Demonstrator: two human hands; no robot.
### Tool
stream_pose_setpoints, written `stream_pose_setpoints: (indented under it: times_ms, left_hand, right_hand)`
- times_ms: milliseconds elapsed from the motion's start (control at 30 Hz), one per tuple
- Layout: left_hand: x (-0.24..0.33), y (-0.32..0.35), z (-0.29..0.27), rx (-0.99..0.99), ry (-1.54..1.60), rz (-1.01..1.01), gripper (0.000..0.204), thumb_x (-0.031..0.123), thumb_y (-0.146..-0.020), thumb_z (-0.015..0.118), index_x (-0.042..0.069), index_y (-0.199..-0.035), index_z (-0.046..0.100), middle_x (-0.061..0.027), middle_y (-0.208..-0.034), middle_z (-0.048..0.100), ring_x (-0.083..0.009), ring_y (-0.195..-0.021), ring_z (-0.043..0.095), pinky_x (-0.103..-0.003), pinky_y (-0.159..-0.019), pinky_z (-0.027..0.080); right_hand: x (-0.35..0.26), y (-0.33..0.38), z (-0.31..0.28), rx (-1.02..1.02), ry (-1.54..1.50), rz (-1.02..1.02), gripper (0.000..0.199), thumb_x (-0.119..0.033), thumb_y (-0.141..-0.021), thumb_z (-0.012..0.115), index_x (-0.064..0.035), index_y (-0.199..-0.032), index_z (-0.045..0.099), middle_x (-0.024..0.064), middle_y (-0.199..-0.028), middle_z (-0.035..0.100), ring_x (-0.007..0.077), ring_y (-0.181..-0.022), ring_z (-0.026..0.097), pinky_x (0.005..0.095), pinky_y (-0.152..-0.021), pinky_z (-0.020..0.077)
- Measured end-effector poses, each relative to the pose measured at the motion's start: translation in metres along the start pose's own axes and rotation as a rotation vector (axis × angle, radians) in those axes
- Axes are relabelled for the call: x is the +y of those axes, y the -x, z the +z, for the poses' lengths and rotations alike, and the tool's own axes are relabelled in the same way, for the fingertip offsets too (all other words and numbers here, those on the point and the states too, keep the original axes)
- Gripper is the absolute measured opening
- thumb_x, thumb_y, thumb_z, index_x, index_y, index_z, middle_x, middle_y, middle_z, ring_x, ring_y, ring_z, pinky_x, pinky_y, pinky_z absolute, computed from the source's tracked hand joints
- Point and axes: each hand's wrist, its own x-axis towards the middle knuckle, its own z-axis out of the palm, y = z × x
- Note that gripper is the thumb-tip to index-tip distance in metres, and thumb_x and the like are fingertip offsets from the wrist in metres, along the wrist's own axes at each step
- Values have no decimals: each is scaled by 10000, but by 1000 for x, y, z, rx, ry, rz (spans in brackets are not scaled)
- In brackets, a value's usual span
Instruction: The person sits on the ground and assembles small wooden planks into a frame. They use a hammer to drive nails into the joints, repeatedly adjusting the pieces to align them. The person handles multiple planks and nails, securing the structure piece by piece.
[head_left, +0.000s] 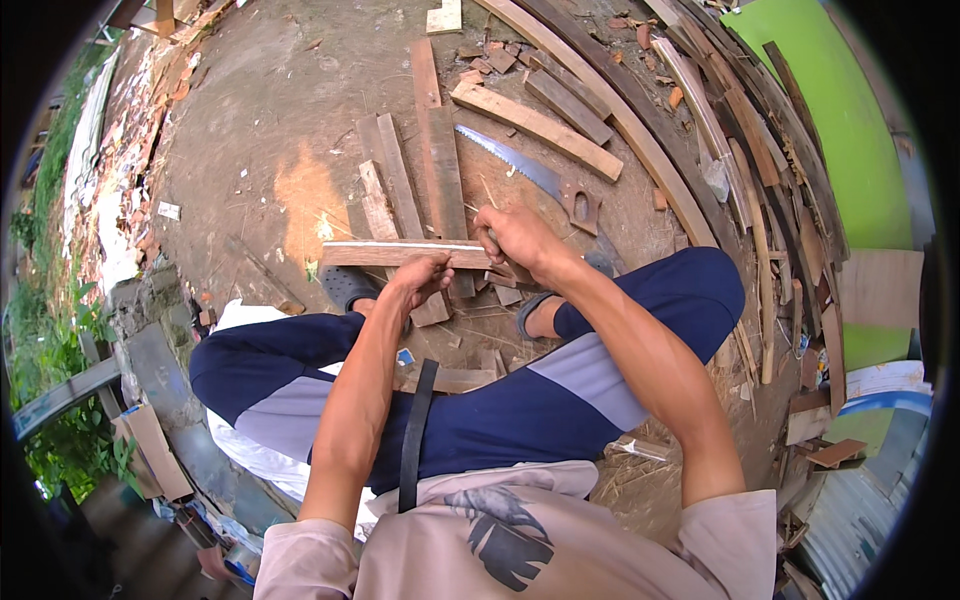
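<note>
A narrow wooden strip lies crosswise in front of me, over other boards. My left hand is closed, its fingertips pinched together against the strip's near edge; anything small between them is too hard to see. Close to the strip's right end, my right hand is curled into a grip. What it holds is mostly hidden by the fingers. Just beyond that hand, a handsaw rests on the ground, its brown handle toward the right. A long reddish board runs away from me under the strip.
Several cut boards lie ahead, among them a pale plank and a dark short one. Long timbers are stacked along the right, beside a green panel. Sawdust covers ground at the left. Concrete blocks stand left of my knee.
</note>
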Motion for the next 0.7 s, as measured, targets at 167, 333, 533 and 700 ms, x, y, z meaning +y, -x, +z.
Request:
stream_pose_setpoints:
  times_ms: [167, 333, 533, 700]
  left_hand:
    - [-15, -28, -4, 629, -784, 664, 272, 252, -947, 644, 46, -1114, 704, -131, -818, 702, -339, -793, 685, -400, -795, 575]
    - [-23, -30, 22, 552, -1345, 695, 379, 191, -880, 633, 159, -1255, 676, -222, -1331, 496, -414, -1231, 489, -472, -1007, 465]
    - [-40, -19, 35, 518, -1618, 741, 589, 87, -876, 581, 228, -1444, 505, -256, -1451, 407, -450, -1270, 453, -538, -1023, 447]
    - [-38, -16, 31, 415, -1821, 624, 696, 89, -885, 594, 279, -1519, 379, -295, -1535, 329, -486, -1322, 450, -508, -980, 513]
  right_hand:
    - [8, 3, -22, 162, 130, -42, 469, -322, -898, 542, 6, -567, 589, 89, -531, 558, 184, -515, 530, 351, -565, 427]
    - [-3, 12, -59, 277, -146, -138, 460, -297, -922, 538, -4, -572, 598, 91, -547, 579, 169, -531, 538, 327, -566, 423]
    - [-14, 22, -86, 421, -234, -157, 420, -296, -971, 523, -60, -624, 527, 44, -582, 516, 150, -598, 494, 300, -637, 397]
    - [-10, 18, -93, 492, -206, -177, 422, -290, -973, 523, -60, -618, 528, 52, -579, 515, 154, -600, 500, 304, -638, 396]
